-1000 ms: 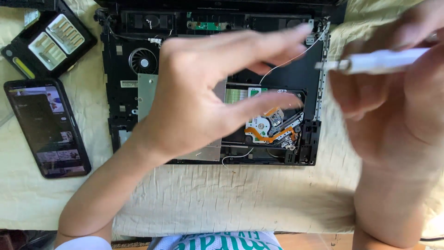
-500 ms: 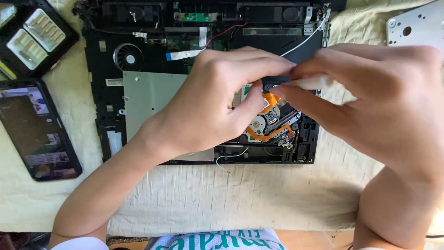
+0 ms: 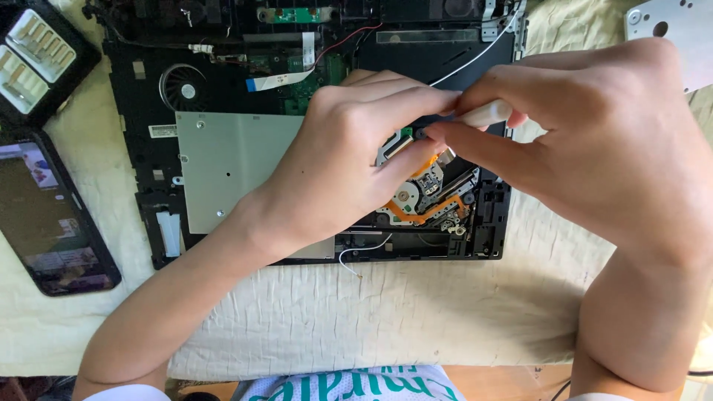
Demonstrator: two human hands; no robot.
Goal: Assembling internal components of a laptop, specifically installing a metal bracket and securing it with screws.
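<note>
- The right hand (image 3: 594, 148) pinches a slim white tool (image 3: 486, 113) – thumb and forefinger clamped on its shaft, its tip angled toward 8 o'clock into the opened laptop chassis (image 3: 148, 171).
- The left hand (image 3: 349, 163) lies across the middle of the chassis, fingers together and reaching toward 2 o'clock, their tips touching the tool near the right hand's; whether they grip it or only steady it I cannot tell.
- Just beyond the fingertips, at 5 o'clock from them, sits the exposed optical drive mechanism (image 3: 427, 197) with its orange flex cable (image 3: 405, 215).
- A bare silver drive cover (image 3: 223, 167) lies at 9 o'clock of the left hand, with a cooling fan (image 3: 183, 89) above it.
- A phone (image 3: 52, 215) rests on the cream cloth (image 3: 416, 304) well apart at 9 o'clock; a metal plate (image 3: 679, 37) sits at 1 o'clock.
- To do this well, I judge: keep the tool tip low and steady, brace both wrists on the chassis, and press lightly – the flex cable would tear easily and a slip could scar the mechanism.
</note>
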